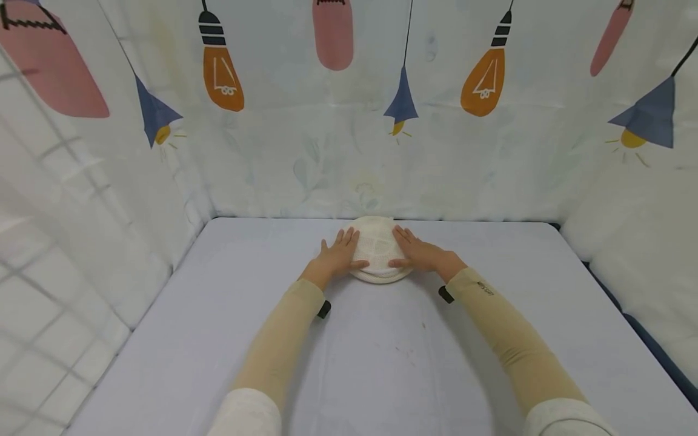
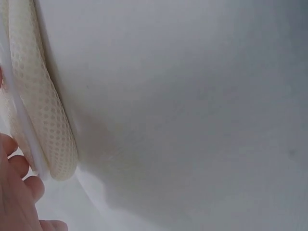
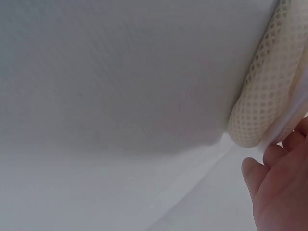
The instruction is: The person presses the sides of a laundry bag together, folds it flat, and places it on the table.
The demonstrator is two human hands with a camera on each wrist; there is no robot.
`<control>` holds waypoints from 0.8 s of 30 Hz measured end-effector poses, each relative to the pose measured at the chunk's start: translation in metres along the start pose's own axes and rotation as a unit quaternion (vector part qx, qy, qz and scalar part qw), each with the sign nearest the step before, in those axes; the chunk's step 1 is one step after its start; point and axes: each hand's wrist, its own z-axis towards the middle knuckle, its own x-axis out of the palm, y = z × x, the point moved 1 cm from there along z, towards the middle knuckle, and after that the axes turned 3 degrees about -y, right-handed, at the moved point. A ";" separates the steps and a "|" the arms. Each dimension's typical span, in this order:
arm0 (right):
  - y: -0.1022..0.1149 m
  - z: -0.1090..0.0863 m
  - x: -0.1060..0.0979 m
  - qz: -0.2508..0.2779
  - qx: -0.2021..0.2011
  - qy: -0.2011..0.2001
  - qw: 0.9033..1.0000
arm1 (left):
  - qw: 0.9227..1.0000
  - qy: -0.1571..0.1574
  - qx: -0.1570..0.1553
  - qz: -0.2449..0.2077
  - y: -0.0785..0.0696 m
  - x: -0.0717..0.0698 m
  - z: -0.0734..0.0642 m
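Note:
A round cream item of mesh fabric, with a thick padded rim, lies flat at the far edge of the white table. On its left side rests my left hand, fingers extended and thumb pointing inward across the front. My right hand mirrors it on the right side, also with straight fingers and thumb inward. In the left wrist view the honeycomb mesh rim shows, with a smooth white band beside the fingertips. The right wrist view shows the same rim near the right fingers. The item's exact kind cannot be told.
The white-covered table has a few small dark marks near its middle. A hanging sheet printed with lamps and bulbs stands along the back and both sides. Small black devices sit under both wrists, below beige sleeves.

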 end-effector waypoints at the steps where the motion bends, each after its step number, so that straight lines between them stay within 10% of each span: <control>1: 0.000 0.000 0.000 0.001 -0.002 -0.002 1.000 | 1.000 -0.001 0.000 -0.001 0.000 0.000 0.000; 24: 0.003 -0.004 -0.014 0.030 -0.018 -0.047 0.998 | 1.000 -0.030 -0.007 -0.004 0.013 -0.004 -0.007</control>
